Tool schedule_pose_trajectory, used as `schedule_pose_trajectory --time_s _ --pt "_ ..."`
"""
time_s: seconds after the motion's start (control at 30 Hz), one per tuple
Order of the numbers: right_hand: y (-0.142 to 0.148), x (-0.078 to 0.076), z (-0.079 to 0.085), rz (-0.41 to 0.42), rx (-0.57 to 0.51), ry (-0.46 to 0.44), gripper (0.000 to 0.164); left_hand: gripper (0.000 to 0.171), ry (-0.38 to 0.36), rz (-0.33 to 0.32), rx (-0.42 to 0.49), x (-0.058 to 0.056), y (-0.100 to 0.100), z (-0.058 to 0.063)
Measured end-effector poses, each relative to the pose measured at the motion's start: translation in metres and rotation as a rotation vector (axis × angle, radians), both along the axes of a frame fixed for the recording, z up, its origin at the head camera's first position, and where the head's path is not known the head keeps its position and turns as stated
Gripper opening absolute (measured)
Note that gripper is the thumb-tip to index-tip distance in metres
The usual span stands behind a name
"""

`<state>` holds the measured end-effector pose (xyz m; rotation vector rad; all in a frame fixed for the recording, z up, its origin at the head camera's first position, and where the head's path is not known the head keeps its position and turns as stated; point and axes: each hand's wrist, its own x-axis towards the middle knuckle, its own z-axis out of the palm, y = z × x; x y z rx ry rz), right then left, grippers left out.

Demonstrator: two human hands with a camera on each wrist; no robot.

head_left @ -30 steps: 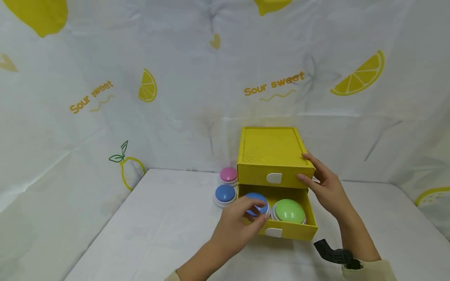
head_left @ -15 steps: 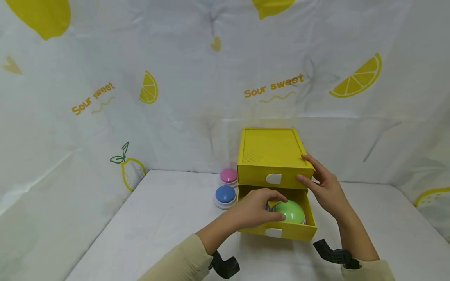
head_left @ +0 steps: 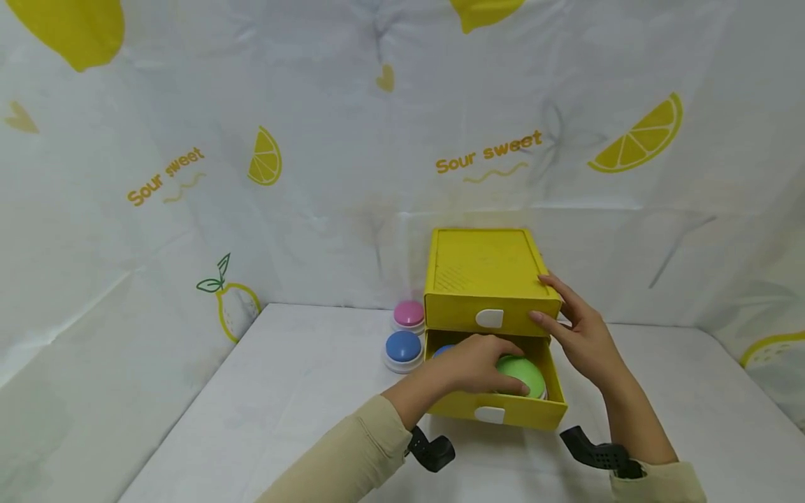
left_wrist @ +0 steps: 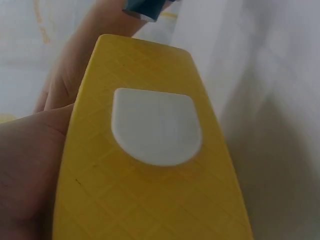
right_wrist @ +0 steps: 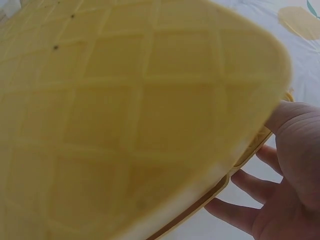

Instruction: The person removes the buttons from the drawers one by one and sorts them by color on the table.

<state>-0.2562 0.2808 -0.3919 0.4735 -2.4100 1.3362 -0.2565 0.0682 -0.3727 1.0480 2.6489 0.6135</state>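
A green dome button (head_left: 527,374) on a white base sits at the right of the pulled-out lower drawer (head_left: 528,413). My left hand (head_left: 481,363) reaches over the drawer front and holds this button, thumb in front and fingers behind. Partly covered by that hand, a blue dome button (head_left: 443,349) shows at the drawer's left. My right hand (head_left: 585,342) grips the yellow drawer cabinet (head_left: 484,262) at its right front edge, thumb on the upper drawer's front. The left wrist view is filled by the lower drawer's front with its white tab (left_wrist: 156,127); the right wrist view shows the fingers (right_wrist: 250,186) along the cabinet's side.
Left of the cabinet stand a second blue dome button (head_left: 403,347) and a pink one (head_left: 409,314), both on white bases. White cloth covers the table (head_left: 302,370). A lemon-print cloth (head_left: 352,175) hangs close behind the cabinet.
My left hand has moved right, from above the blue button in the drawer to the green one, and its thumb and fingers have come round it. My right hand stays on the cabinet.
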Motion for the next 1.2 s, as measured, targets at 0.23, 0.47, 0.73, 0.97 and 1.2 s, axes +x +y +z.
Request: schedule_pose_trajectory --time_s 0.23,0.47,0.73,0.97,1.2 --pt "-0.001 -0.001 0.000 0.004 -0.006 -0.012 0.064 0.045 0.001 -0.005 -0.021 -0.002 0.000 0.003" --pt "-0.003 -0.001 0.002 0.003 -0.001 -0.008 0.064 0.047 0.040 -0.005 0.044 -0.006 -0.003 -0.005" --pt "-0.001 0.002 0.002 -0.019 0.016 0.001 0.063 0.036 0.109 -0.090 0.136 -0.008 -0.004 -0.008" --pt "-0.002 0.001 0.002 -0.014 0.011 0.007 0.062 0.038 0.111 -0.055 0.166 -0.005 -0.006 -0.009" --pt "-0.002 0.002 0.003 -0.019 0.013 -0.002 0.064 0.037 0.098 0.023 0.196 -0.001 -0.006 -0.007"
